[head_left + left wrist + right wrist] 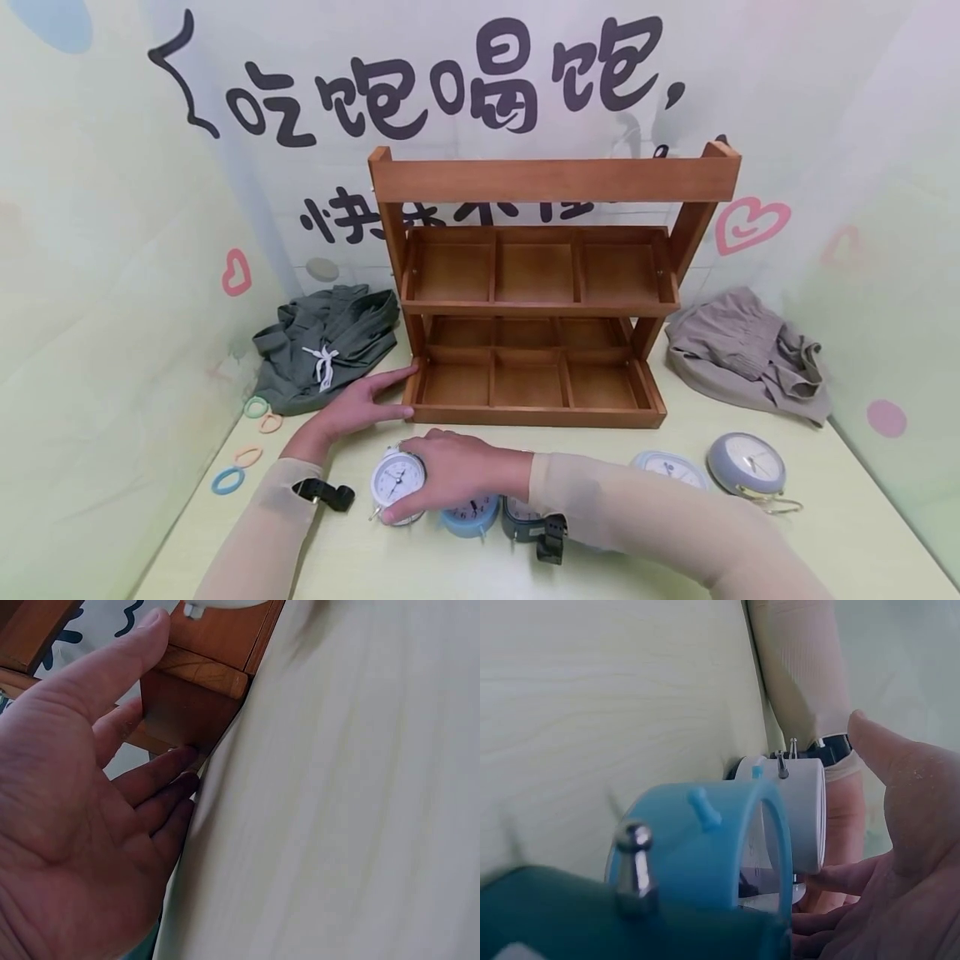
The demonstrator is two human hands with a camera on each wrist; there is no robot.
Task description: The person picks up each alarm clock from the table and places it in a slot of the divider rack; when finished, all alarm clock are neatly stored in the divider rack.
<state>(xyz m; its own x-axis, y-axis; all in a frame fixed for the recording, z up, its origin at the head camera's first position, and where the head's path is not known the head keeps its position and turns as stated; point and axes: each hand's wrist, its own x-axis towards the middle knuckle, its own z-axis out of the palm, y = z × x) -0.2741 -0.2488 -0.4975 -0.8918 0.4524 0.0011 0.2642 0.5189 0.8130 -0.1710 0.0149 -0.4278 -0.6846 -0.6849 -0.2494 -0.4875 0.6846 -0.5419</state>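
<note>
Right hand [442, 471] grip curled round white clock [397, 483]; left hand [360, 406] flat, touching rack [555, 179].

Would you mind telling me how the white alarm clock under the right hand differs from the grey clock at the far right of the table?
The white alarm clock is smaller and gripped by the right hand; the grey clock is larger and lies untouched. The white alarm clock has a white rim, the grey clock a grey one. Both have round white dials and rest on the table.
</note>
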